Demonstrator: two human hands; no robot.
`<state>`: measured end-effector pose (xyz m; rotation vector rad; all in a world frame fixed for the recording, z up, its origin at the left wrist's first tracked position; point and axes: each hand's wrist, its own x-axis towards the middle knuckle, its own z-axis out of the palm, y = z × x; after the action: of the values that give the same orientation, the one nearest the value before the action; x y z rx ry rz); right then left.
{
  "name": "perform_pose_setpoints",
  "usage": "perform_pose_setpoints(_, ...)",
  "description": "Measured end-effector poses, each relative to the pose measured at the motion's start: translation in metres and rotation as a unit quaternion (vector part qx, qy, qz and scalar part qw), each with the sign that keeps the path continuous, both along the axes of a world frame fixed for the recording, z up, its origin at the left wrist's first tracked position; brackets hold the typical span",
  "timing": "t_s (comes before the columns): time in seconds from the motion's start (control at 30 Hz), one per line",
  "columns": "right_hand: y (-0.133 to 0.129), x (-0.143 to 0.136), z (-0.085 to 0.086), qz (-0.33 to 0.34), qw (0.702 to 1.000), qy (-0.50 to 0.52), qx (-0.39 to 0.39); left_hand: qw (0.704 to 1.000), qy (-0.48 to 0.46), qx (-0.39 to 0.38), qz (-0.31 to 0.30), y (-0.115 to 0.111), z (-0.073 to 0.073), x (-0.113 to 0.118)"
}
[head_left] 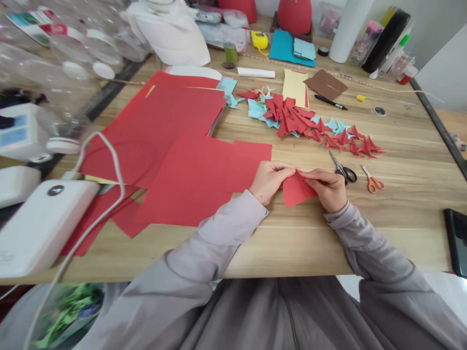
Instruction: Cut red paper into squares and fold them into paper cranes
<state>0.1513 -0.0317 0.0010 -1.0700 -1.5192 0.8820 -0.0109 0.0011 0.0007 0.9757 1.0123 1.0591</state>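
A small red paper piece (297,191) hangs between my two hands over the wooden table, its upper edge pinched and bunched. My left hand (270,180) grips its upper left corner between closed fingertips. On the other side, my right hand (326,186) pinches the upper right edge. Large red sheets (189,180) lie to the left, one edge close to my left hand. Behind my hands is a pile of folded red paper shapes (288,114), with light blue ones among them. Black-handled scissors (346,172) lie just beyond my right hand, and orange-handled scissors (372,182) are further right.
A white power bank (47,226) with a cable (116,167) sits at the left. Plastic bottles (73,53) crowd the back left. A brown sheet (326,85), a black pen (330,102) and a yellow tape measure (259,41) lie further back. A phone (458,238) rests at the right edge.
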Motion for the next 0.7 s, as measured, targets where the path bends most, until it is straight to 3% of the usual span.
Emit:
perform_pose_setpoints(0.2, -0.002, -0.001, 0.005, -0.008, 0.999, -0.030, -0.019, 0.998, 0.040, 0.058, -0.002, 0.000, 0.002, -0.003)
perform_pose_setpoints(0.37, 0.000, -0.004, 0.002, -0.066, 0.996, -0.007, -0.059, 0.988, 0.101, 0.112, -0.030, -0.002, 0.008, -0.006)
perform_pose_setpoints(0.5, 0.003, -0.004, -0.002, -0.043, 0.993, 0.027, -0.105, 0.981, 0.121, 0.145, -0.039, -0.002, 0.010, -0.007)
perform_pose_setpoints(0.7, 0.006, -0.001, -0.003, -0.016, 0.993, 0.009, -0.115, 0.971, 0.158, 0.174, -0.032, -0.001, 0.011, -0.009)
